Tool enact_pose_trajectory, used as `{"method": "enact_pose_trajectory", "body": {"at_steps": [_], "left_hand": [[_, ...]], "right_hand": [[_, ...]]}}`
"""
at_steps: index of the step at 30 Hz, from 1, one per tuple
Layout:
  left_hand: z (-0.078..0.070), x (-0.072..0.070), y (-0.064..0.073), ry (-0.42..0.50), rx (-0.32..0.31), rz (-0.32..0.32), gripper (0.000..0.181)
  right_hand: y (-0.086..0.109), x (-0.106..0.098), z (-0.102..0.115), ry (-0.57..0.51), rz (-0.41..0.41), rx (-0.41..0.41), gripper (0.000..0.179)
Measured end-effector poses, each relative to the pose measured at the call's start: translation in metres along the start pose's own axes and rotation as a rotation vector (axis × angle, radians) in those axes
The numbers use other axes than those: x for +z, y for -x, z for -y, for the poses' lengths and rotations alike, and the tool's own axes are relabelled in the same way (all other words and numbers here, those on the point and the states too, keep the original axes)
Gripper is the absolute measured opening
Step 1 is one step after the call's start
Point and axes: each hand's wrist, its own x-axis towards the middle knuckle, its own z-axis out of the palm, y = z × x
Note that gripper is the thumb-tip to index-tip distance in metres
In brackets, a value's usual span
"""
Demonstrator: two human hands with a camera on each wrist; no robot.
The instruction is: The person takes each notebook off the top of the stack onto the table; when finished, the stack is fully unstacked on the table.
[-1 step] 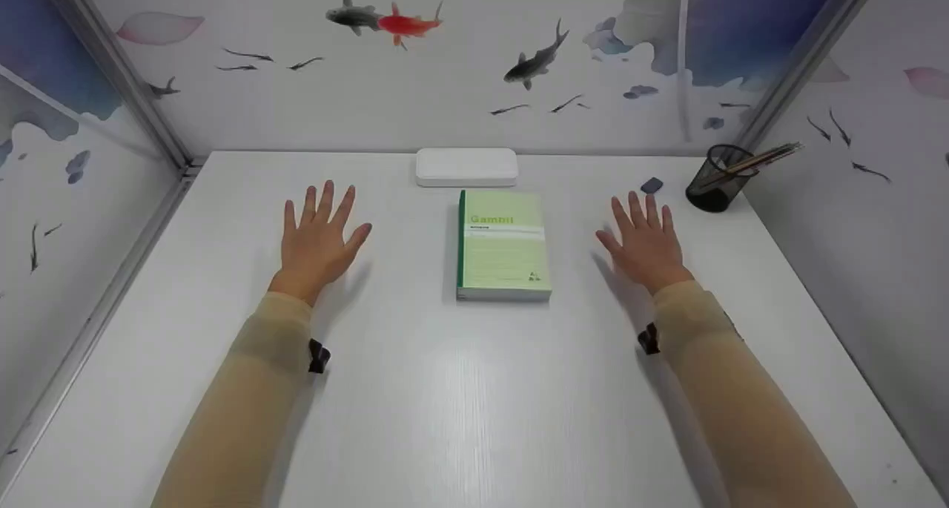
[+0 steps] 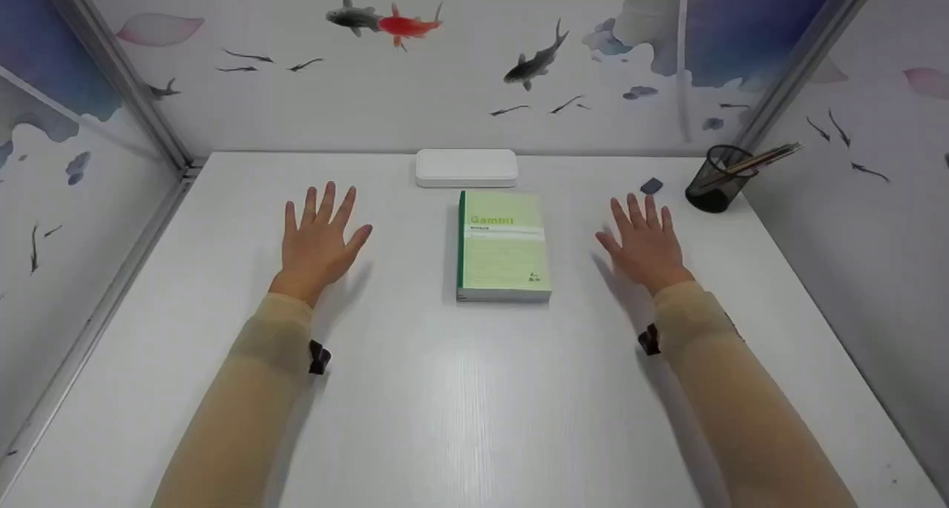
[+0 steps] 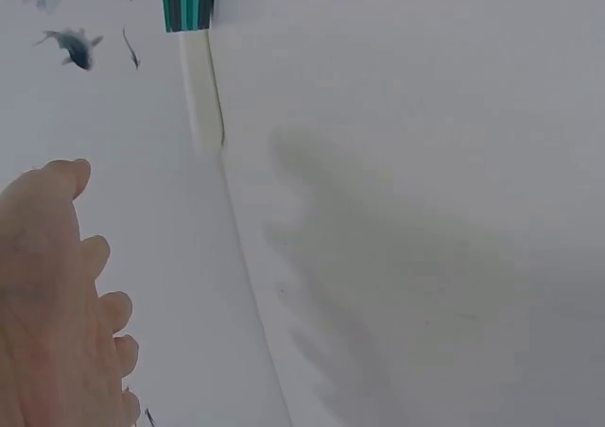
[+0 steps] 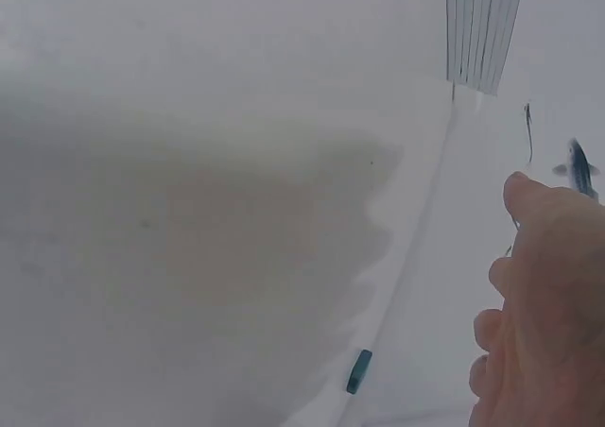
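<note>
My left hand (image 2: pixel 315 252) is held over the left part of the white table (image 2: pixel 474 404), palm down with fingers spread and straight, holding nothing. On the right, my right hand (image 2: pixel 646 248) has the same pose and is bare of any object. Between them lies a stack of green notebooks (image 2: pixel 506 248), the top one reading "Gambil", with a dark green spine on its left. Both hands stand apart from it. The left wrist view shows the spines (image 3: pixel 189 0) of several notebooks; the right wrist view shows their page edges (image 4: pixel 482 30). Shadows of both hands fall on the tabletop.
A white case (image 2: pixel 466 168) sits behind the notebooks by the back wall. A small dark block (image 2: pixel 652 186) lies just beyond my right fingertips. A black mesh pen holder (image 2: pixel 715 185) with several pencils stands at the back right corner. Printed walls enclose three sides.
</note>
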Motion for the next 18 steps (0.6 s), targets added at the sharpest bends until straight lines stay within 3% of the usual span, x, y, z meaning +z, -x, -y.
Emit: {"method": "enact_pose_trajectory", "body": {"at_steps": [3,5,9,11,14,18], "left_hand": [[-0.003,0.000,0.000,0.020,0.010,-0.002,0.076],[-0.007,0.000,0.000,0.044,0.024,-0.003,0.075],[-0.019,0.001,0.001,0.186,0.050,0.020,0.082],[-0.026,0.003,0.001,0.273,0.050,0.038,0.086],[-0.037,0.008,-0.001,0.382,0.038,0.060,0.086],[-0.052,0.015,-0.003,0.468,0.031,0.077,0.073]], "right_hand": [[0.001,-0.001,0.006,-0.076,-0.014,0.000,0.069],[0.000,0.001,0.014,-0.207,-0.027,-0.018,0.064],[-0.002,0.007,0.034,-0.528,-0.042,-0.110,0.052],[-0.005,0.010,0.042,-0.623,-0.037,-0.174,0.049],[-0.009,0.012,0.051,-0.673,-0.014,-0.224,0.047],[-0.015,0.013,0.054,-0.658,0.041,-0.251,0.047]]}}
